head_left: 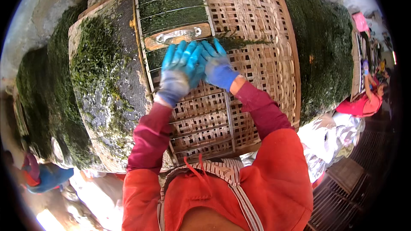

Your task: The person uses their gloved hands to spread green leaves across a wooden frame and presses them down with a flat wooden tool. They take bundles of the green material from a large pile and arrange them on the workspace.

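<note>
My left hand point(177, 70) and my right hand point(217, 68), both in blue gloves, lie side by side, fingers stretched forward. They rest on green, seaweed-like strands in a long metal frame point(229, 122) with thin crossbars. The frame lies on a woven bamboo mat point(257, 21). Just beyond my fingertips, a wooden block with a metal handle point(179, 35) sits across the frame. The far sections hold a flat green layer point(171, 2); the near sections show bare weave. Loose strands point(244, 42) trail onto the mat to the right of my right hand.
Left of the mat, green clumps point(96, 55) are scattered on a dark, rough surface point(128, 60). More green heaps point(325, 51) lie to the right. At the far right a person in red point(364, 102) works at another frame; another person point(32, 171) is at the lower left.
</note>
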Demonstrator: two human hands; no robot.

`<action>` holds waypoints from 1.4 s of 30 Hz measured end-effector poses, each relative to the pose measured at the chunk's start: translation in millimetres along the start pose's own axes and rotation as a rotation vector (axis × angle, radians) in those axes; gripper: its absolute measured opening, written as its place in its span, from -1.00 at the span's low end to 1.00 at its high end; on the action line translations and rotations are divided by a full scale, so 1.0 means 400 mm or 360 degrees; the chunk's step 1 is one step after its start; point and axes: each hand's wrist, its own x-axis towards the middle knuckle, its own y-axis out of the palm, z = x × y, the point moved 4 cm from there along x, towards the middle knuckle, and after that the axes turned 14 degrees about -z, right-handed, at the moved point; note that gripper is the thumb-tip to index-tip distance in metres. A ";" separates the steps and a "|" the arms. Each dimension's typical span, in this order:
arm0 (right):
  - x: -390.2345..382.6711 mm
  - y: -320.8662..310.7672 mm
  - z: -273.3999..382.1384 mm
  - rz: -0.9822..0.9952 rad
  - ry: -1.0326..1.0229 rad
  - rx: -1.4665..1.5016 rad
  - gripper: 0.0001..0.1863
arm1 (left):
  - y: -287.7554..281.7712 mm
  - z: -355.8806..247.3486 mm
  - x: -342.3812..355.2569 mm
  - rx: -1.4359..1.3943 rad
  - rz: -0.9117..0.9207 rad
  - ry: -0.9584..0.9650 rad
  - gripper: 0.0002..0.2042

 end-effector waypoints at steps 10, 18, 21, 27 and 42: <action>0.077 -0.142 -0.179 0.0624 0.0246 0.0561 -0.37 | 0.001 0.014 0.026 -0.0283 -0.0140 -0.0211 -0.61; 0.020 -0.026 -0.237 0.0035 0.0138 0.0114 -0.41 | 0.106 -0.056 0.079 -0.0584 0.0016 -0.0132 -0.49; 0.148 -0.065 -0.183 0.0537 0.0348 0.0267 -0.76 | 0.100 -0.059 0.089 -0.0592 0.0061 -0.0198 -0.52; 0.306 -0.159 -0.110 0.0425 0.0417 0.1087 -0.64 | 0.088 -0.015 0.058 -0.0944 0.0273 -0.0661 -0.75; -0.005 -0.108 -0.156 -0.0228 0.0334 0.0604 -0.70 | 0.008 0.065 -0.042 -0.0234 -0.0150 -0.0275 -0.51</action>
